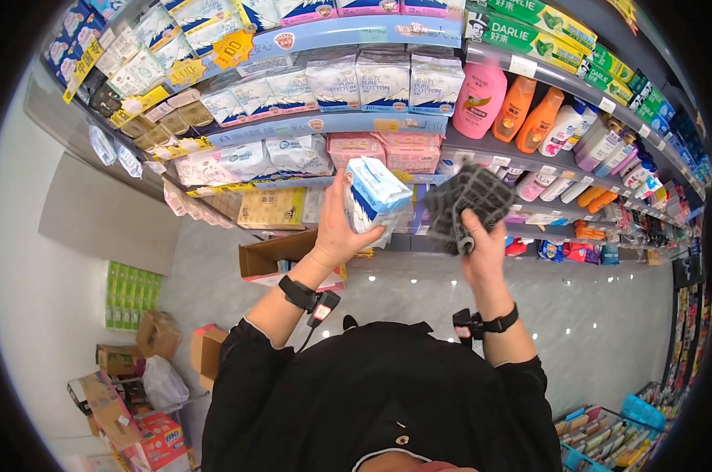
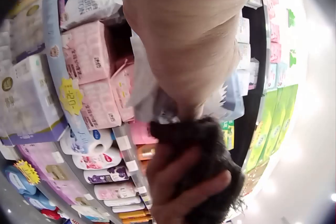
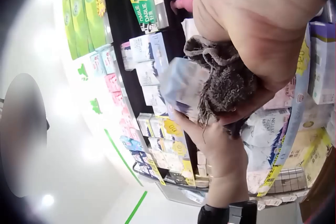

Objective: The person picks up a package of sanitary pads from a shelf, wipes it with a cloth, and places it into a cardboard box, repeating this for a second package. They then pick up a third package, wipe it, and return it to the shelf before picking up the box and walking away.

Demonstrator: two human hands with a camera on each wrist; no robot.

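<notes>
In the head view my left hand (image 1: 344,236) grips a white and blue plastic-wrapped pack of cotton tissues (image 1: 378,193), held tilted in front of the lower shelves. To its right, my right hand (image 1: 483,252) holds a bunched dark grey checked cloth (image 1: 474,204), blurred at its edges. The right wrist view has the frayed, fluffy cloth (image 3: 226,77) overlapping the pack (image 3: 184,82), with the left hand (image 3: 220,148) around the pack's lower end. Seen from the left wrist, right-hand fingers curl over the cloth (image 2: 215,176), while the pack is mostly hidden behind the left forearm.
Similar packs (image 1: 383,82) line the shelves ahead, above pink packs (image 1: 411,151). Shampoo bottles (image 1: 482,98) and toothpaste boxes (image 1: 529,35) fill the right shelves. An open carton (image 1: 261,259) sits on the floor below. More boxes (image 1: 159,334) stand at left, and a blue basket (image 1: 639,413) at lower right.
</notes>
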